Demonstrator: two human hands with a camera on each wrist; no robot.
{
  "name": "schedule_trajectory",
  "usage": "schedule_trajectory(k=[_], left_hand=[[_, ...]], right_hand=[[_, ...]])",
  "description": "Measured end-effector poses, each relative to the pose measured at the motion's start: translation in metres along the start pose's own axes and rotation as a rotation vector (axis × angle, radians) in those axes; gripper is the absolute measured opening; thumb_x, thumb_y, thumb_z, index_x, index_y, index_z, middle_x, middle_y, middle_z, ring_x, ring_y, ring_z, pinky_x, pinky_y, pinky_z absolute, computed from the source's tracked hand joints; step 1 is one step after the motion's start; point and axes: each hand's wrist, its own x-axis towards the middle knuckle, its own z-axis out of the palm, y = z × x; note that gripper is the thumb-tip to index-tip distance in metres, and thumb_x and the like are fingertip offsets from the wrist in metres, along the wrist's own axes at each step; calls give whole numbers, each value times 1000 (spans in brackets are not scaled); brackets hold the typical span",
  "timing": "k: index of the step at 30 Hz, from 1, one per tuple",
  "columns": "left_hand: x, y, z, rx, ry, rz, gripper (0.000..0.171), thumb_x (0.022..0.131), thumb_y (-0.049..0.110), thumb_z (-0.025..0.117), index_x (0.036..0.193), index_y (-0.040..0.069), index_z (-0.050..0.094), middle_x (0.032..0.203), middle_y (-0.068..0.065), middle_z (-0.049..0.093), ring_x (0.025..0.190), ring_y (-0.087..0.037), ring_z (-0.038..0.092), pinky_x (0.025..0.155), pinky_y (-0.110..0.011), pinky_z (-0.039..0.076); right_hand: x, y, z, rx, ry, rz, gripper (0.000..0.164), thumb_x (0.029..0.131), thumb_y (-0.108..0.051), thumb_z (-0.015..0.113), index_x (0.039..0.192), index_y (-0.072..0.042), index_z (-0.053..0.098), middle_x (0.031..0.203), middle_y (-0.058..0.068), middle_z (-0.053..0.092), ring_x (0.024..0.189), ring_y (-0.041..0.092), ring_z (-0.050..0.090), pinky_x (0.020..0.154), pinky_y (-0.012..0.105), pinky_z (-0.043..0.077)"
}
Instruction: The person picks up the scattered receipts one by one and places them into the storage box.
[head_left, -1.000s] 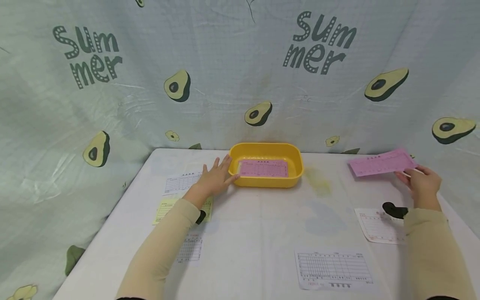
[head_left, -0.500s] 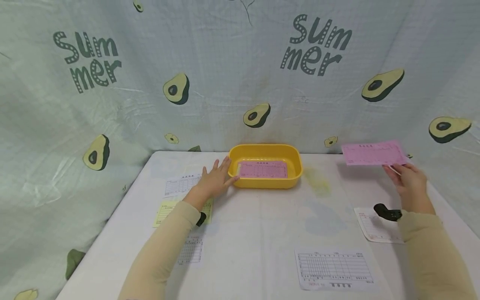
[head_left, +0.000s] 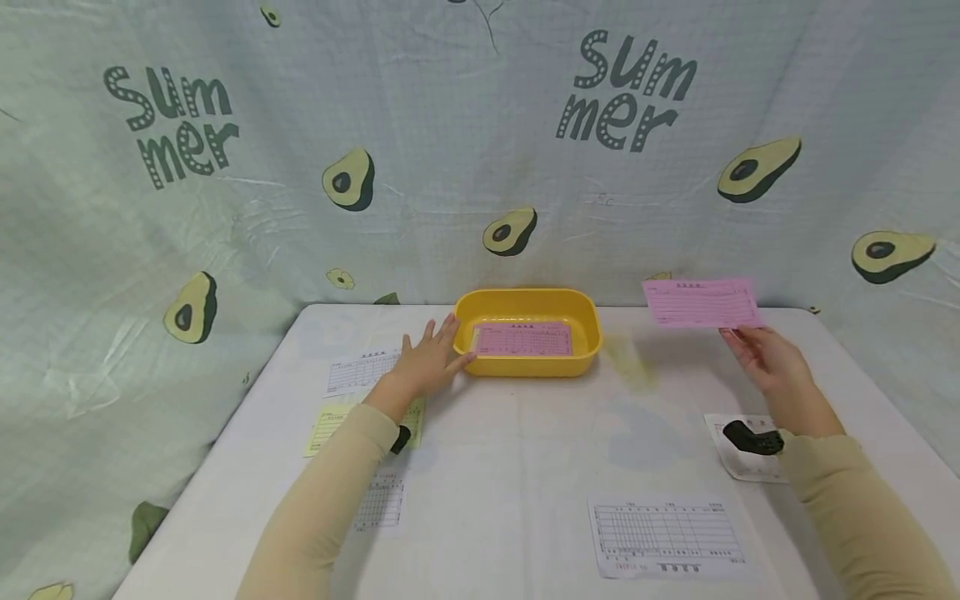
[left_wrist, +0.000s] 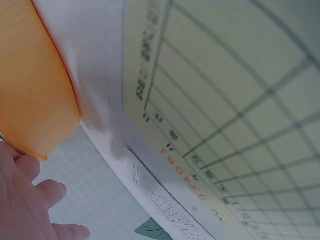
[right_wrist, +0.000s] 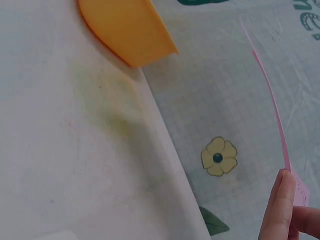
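Observation:
My right hand (head_left: 776, 371) pinches a pink printed slip (head_left: 701, 303) by its lower right corner and holds it up over the back right of the table. In the right wrist view that pink slip (right_wrist: 274, 102) shows nearly edge-on between fingers and thumb. A yellow plastic basin (head_left: 527, 367) stands at the back middle, with another pink slip (head_left: 523, 339) lying inside it. My left hand (head_left: 426, 360) rests with spread fingers against the basin's left side. In the left wrist view the left hand (left_wrist: 25, 200) touches the orange-looking basin (left_wrist: 37, 75) at its rim.
Left on the white table (head_left: 517, 492) lie a white form (head_left: 360, 372), a yellow form (head_left: 326, 427) and another white form (head_left: 381, 502), partly under the left arm. To the right lie two white forms, one nearer (head_left: 667, 537). A printed curtain (head_left: 435, 125) hangs behind.
My right hand has lifted the pink slip and carried it leftward toward the basin, the slip turning more upright to face me. My left hand has stayed at the basin.

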Motion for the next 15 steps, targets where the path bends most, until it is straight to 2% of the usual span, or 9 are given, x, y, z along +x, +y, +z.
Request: schedule_trajectory(k=[9,15], left_hand=[[1,-1,1,-11,8,3,82,108,56,38,165,6,8,172,-9,5,155,-40,5,116,-72,5],[0,0,1,-11,7,3,82,108,56,38,165,6,8,172,-9,4,155,-40,4,116,-72,5]], right_hand=[[-2,31,22,-37,-142,64,24,106,6,45,102,2,68,99,16,69,91,27,72,91,28,56],[-9,49,30,-97,-189,102,26,108,2,45,107,0,70,106,14,69,96,23,71,95,25,53]])
